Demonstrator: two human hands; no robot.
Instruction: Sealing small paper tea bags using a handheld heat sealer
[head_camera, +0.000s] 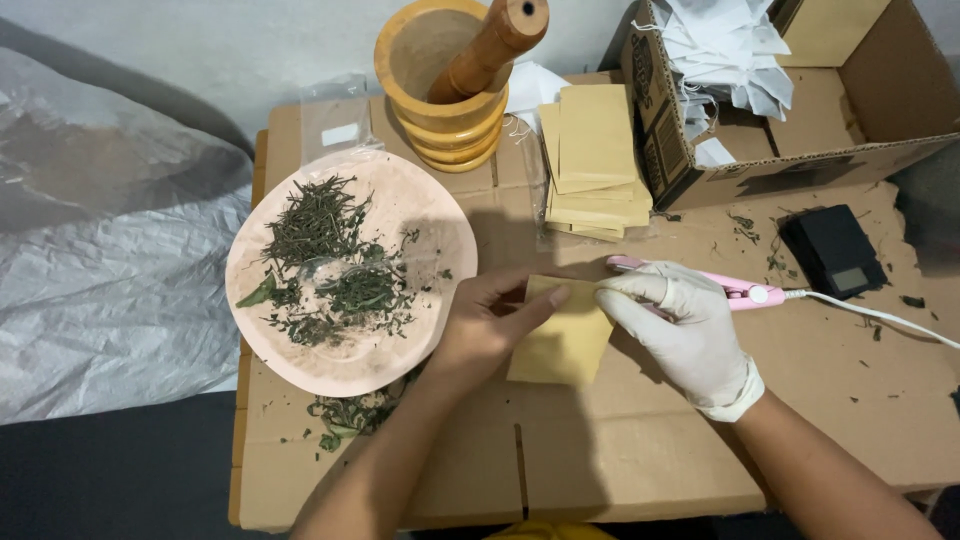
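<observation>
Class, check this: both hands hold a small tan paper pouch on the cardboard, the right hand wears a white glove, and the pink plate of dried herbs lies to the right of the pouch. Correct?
One detail is wrong. In the head view the pink plate of dried herbs lies to the left of the tan pouch, not the right. The bare left hand and gloved right hand do hold the pouch.

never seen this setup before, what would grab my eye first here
Likely the round pink plate of dried green herbs at the left of the cardboard surface, and the wooden mortar with its pestle standing behind it. At the centre, the bare left hand and the white-gloved right hand hold a tan paper pouch, with a pink handheld tool under the right hand.
</observation>
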